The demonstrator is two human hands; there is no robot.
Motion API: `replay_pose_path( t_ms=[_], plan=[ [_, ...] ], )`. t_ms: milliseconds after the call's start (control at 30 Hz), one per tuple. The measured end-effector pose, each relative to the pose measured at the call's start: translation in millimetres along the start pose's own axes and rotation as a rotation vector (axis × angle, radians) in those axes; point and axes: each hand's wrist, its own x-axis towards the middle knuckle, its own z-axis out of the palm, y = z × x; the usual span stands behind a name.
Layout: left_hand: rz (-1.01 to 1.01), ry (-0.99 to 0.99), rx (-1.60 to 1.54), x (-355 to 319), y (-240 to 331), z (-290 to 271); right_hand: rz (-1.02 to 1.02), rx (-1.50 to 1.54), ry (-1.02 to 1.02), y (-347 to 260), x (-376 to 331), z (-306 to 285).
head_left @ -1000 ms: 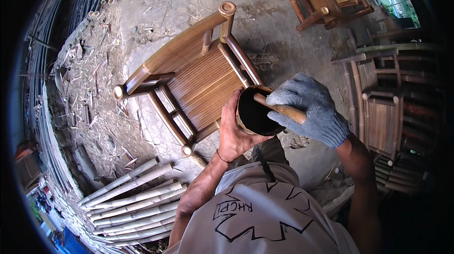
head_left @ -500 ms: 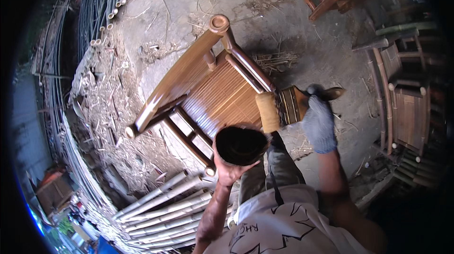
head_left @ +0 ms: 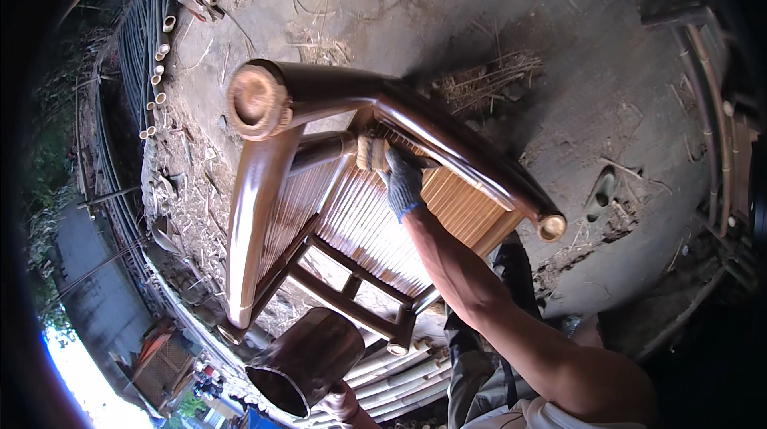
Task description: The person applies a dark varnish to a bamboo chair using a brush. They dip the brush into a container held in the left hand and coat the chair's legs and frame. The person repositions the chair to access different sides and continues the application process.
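A glossy brown bamboo chair with a slatted seat stands before me. My right hand, in a grey knit glove, reaches over the seat with its fingers closed round a wide brush. The brush's pale bristles are at the slats near the inner corner, under the thick top rail; its handle is mostly hidden by the glove. Low in the picture, my bare left hand holds a dark brown, cylindrical container, tipped so its round mouth faces lower left. What is inside it is too dark to tell.
Pale bamboo poles lie below the chair, beside my legs. Dark poles are stacked at the far left. Scraps and shavings litter the concrete floor. More bamboo furniture stands at the right edge.
My right hand and brush have swung left, from beside the chair to its inner corner. The container has moved down and left and tipped over. The chair appears larger and turned.
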Motion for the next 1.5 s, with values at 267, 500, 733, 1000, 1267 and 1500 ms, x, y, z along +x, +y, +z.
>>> replay_pose_path(
  t_ms=[267,500,733,1000,1267,1500],
  plan=[
    [-0.280,0.081,-0.308,24.4,45.5,20.8,-0.247,-0.364,-0.019,-2.1,-48.0,53.7],
    [-0.481,0.077,-0.256,32.5,71.1,15.1,-0.163,-0.123,-0.101,-68.7,-139.5,108.8],
    [-0.439,0.102,-0.179,38.1,47.4,25.4,0.209,0.426,-0.322,-80.4,-175.7,111.6],
    [-0.418,0.092,-0.099,41.6,12.6,35.8,0.162,0.120,-0.028,15.0,-23.3,5.0],
    [-0.437,0.138,-0.047,28.1,-10.2,22.5,-0.746,-0.472,-0.309,10.6,2.8,41.5],
    [-0.428,0.120,-0.068,24.8,-11.6,11.8,-0.728,-0.529,-0.337,-4.8,23.1,32.8]
  ],
)
